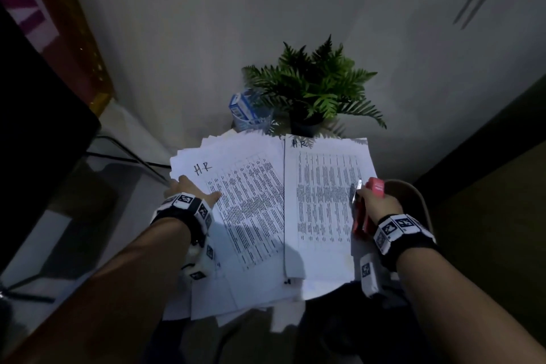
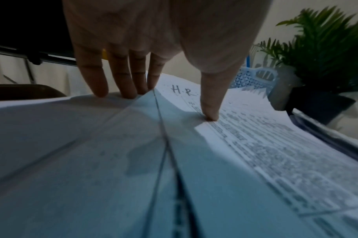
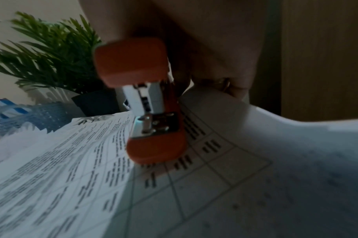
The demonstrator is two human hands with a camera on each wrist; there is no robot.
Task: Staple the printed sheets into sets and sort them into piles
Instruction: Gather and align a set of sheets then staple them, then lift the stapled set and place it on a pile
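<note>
- The left hand (image 1: 192, 189) lies spread on the left pile of printed sheets (image 1: 236, 210), the one headed "H-R". Its fingers (image 2: 121, 80) are straight at the pile's outer edge, its thumb tip presses on the print, and it grips nothing.
- The right hand (image 1: 376, 204) is wrapped round a red stapler (image 1: 373, 195), held over the right edge of the right pile (image 1: 322, 201), which is also headed "H-R".
- In the right wrist view the stapler (image 3: 147, 103) points nose-down at the sheets with its mouth agape; its base looks close to the paper, but blur hides whether it touches.
- The step seems to be fetching a set to staple. To do it well, I would square the chosen sheets on two edges first, since the left pile is fanned at its top.
- Slide one corner fully into the stapler's mouth, keep the left hand flat near that corner so nothing creeps, then squeeze once, firmly.
- Keep the stapled set on its matching "H-R" pile so the piles do not mix.
- Hard to tell: the counter under the sheets is almost wholly covered, and the room is dim.
- The print is too small and blurred to read beyond the handwritten headings.
- How many sheets each pile holds, and whether any are already stapled, cannot be seen.
- The right hand's fingers are mostly hidden behind the stapler.
- A potted fern (image 1: 313, 89) and a blue mesh cup (image 1: 251, 115) stand beyond the piles.
</note>
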